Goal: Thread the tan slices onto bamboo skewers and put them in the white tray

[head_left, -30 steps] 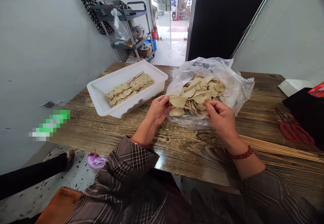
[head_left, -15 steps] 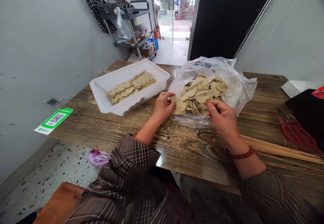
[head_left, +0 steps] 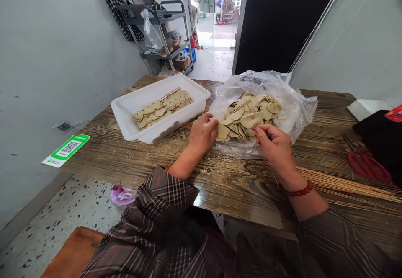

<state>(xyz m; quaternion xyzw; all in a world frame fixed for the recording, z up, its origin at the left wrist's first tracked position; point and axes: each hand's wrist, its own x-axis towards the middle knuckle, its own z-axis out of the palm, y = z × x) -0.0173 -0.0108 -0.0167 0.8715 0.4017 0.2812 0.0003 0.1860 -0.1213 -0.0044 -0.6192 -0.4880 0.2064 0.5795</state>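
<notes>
Thin, pale beige round slices (head_left: 251,119) lie heaped on a clear plastic bag (head_left: 298,119). My left hand (head_left: 202,132) is at the heap's left edge, fingers curled in; whatever they hold is hidden. To the right of it, my right hand (head_left: 277,144) pinches a thin bamboo skewer (head_left: 275,176), whose shaft shows below the palm. The skewer's tip is too small to make out against the slices. A white plastic tray (head_left: 133,133) at the left holds rows of the same slices threaded on skewers (head_left: 165,107).
Loose bamboo skewers (head_left: 345,184) lie at the right of the wooden table (head_left: 150,158). Red-handled scissors (head_left: 367,165) and a black bag (head_left: 377,140) are beyond them. A QR-code card (head_left: 66,150) sits at the left edge. A cart (head_left: 169,18) stands behind.
My left hand has turned slightly, its fingers curling in more at the edge of the heap. My right hand keeps its pinch in nearly the same place.
</notes>
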